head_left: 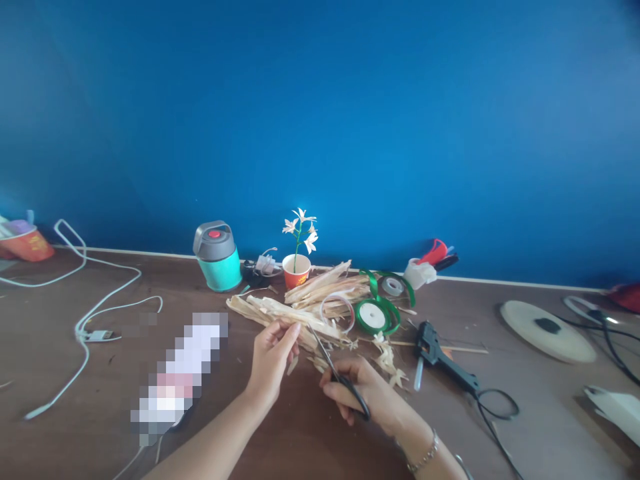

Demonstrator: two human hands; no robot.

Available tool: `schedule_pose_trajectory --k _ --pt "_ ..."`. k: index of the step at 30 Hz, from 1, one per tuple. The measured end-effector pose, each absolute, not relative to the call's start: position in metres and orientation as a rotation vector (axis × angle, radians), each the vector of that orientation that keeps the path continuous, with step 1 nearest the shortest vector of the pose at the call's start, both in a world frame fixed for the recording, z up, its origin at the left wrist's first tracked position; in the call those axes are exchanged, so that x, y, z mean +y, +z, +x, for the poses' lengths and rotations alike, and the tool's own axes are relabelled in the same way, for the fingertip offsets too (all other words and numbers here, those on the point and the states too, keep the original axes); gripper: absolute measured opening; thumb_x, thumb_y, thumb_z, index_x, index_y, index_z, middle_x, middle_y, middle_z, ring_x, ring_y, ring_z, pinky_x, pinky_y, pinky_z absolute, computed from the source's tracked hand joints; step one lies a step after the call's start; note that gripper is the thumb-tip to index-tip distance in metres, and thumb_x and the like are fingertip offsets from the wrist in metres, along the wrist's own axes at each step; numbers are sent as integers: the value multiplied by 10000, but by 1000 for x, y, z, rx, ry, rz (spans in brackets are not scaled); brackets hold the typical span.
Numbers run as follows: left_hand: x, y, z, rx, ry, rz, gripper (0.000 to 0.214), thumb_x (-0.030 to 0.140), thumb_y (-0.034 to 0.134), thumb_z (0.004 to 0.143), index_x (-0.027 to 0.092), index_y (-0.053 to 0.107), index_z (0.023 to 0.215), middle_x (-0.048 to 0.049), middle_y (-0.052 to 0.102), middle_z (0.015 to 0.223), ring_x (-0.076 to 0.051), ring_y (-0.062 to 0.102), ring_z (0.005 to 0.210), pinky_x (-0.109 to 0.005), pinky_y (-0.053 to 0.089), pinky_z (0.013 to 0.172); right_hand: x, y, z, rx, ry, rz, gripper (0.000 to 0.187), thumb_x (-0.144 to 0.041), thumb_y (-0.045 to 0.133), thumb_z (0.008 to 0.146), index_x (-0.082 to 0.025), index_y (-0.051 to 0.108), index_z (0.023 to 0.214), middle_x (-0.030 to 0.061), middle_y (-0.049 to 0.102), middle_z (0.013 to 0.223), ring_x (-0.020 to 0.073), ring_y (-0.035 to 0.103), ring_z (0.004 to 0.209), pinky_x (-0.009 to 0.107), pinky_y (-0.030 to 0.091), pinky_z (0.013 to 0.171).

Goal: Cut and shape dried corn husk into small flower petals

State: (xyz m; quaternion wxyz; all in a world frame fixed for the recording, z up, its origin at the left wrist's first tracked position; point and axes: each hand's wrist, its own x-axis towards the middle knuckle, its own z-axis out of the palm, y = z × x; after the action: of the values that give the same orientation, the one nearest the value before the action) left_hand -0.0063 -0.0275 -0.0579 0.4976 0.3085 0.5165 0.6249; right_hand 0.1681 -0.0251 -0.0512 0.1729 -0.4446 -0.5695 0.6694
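Note:
My left hand [273, 357] is closed in a pinch, thumb against fingers. A small pale strip of dried corn husk [293, 365] shows just below its fingertips. My right hand [367, 393] grips a pair of scissors [356, 399] by the black handles, and the blades point up and left toward my left fingertips. Behind both hands lies a pile of dried corn husks [280, 308]. Cut husk scraps [384, 353] lie beyond my right hand. At the back, a small red paper cup [296, 275] holds a green stem with several pale husk flowers [300, 227].
Right of the husks are a green ribbon spool [374, 317], a clear tape roll [393, 287] and a black glue gun [443, 357]. A teal flask [220, 267] stands at the back left. White cables [93, 313] sprawl on the left; a round beige lid [543, 330] lies right.

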Motion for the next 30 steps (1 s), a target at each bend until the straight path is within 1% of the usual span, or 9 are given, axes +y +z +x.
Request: schedule_pose_trajectory --k 6,13,19,26,30 --pt "-29 -60 -7 1264 1530 772 304 426 712 708 144 614 646 42 513 465 -45 417 399 -156 308 366 -26 -50 168 -1585 1921 -1254 334 -432 698 666 -126 622 775 -50 527 434 70 464 384 166 386 389" --pt "-30 -61 -6 1250 1522 758 305 430 709 703 145 613 649 51 494 453 -42 379 373 -160 294 340 -26 -49 167 -1577 1919 -1280 347 -448 709 653 -130 621 763 -50 521 424 73 454 374 172 390 378" --pt "-29 -59 -6 1245 1528 760 291 417 705 713 148 609 657 53 497 462 -44 385 377 -159 297 342 -25 -50 167 -1586 1897 -1279 339 -449 700 665 -132 614 750 -57 503 402 66 427 359 165 368 363" --pt "-29 -60 -7 1264 1535 774 292 411 702 720 143 607 653 48 504 461 -50 409 397 -158 313 363 -25 -51 168 -1578 1927 -1269 359 -450 718 646 -131 618 776 -48 527 432 80 467 388 177 393 387" --pt "-29 -60 -7 1271 1530 773 294 417 702 714 144 609 656 49 505 465 -49 401 392 -161 310 359 -25 -48 168 -1581 1923 -1276 367 -458 710 644 -129 616 776 -49 522 422 79 459 380 178 386 384"
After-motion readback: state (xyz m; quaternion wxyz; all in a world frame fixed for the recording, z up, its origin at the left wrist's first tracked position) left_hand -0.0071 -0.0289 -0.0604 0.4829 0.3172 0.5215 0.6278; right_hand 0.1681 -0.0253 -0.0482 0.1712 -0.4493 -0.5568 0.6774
